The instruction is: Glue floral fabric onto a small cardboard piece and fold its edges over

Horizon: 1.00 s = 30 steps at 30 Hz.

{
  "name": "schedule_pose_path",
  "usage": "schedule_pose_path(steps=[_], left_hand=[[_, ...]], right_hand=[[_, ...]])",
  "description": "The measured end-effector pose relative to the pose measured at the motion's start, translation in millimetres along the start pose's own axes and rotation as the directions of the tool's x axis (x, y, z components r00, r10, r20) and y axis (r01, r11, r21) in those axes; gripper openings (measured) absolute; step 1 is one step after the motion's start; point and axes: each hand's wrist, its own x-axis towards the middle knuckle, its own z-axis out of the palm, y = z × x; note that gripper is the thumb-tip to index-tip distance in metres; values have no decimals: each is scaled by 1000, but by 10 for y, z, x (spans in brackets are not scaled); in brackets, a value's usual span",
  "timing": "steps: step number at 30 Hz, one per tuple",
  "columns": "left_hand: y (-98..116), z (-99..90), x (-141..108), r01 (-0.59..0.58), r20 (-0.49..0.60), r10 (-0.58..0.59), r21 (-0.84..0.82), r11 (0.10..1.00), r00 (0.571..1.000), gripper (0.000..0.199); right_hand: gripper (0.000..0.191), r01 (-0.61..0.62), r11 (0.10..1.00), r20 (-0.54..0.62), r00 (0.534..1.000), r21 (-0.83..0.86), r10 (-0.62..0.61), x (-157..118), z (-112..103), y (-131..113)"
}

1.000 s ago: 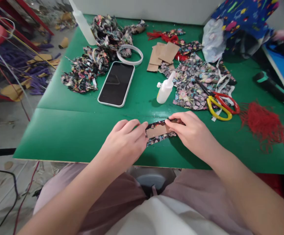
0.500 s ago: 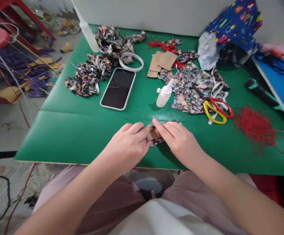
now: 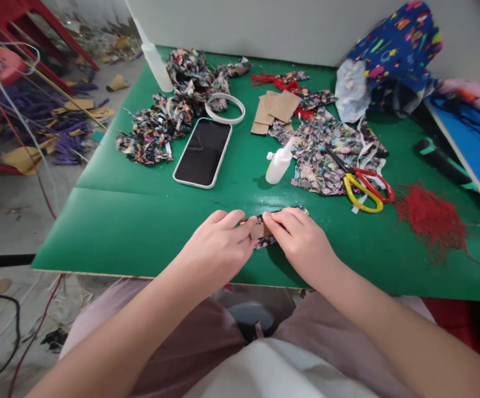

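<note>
In the head view, holding a tan cardboard strip [image 3: 258, 230] between both hands, near the front edge of the green table [image 3: 111, 232]. Gripping its left end with the left hand [image 3: 222, 240], curled nearly closed; covering much of its right part with the right hand [image 3: 304, 237], bent over it and pressing with fingertips at the upper edge. Bare in the gap between the hands, edged above and below with dark floral fabric [image 3: 267, 241], showing again just past the right hand.
</note>
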Motion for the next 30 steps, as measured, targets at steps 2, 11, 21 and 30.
schedule_pose_path(steps=[2, 11, 21, 30], left_hand=[[6, 2, -7, 0, -7, 0, 2, 1000, 1000, 22], [51, -8, -75, 33, -21, -33, 10, 999, 999, 21], [87, -82, -109, 89, 49, -85, -86, 992, 995, 30], [153, -21, -172, 110, 127, -93, -134, 985, 987, 44]], right_hand=[[28, -4, 1000, -6, 1000, 7, 4, 0, 2, -2], [32, -8, 996, -3, 1000, 86, 9, -59, -13, 10], [28, -40, 988, 4, 999, 147, 40, -45, -25, 77], [29, 63, 997, -28, 998, 43, -62, -24, -63, 54]])
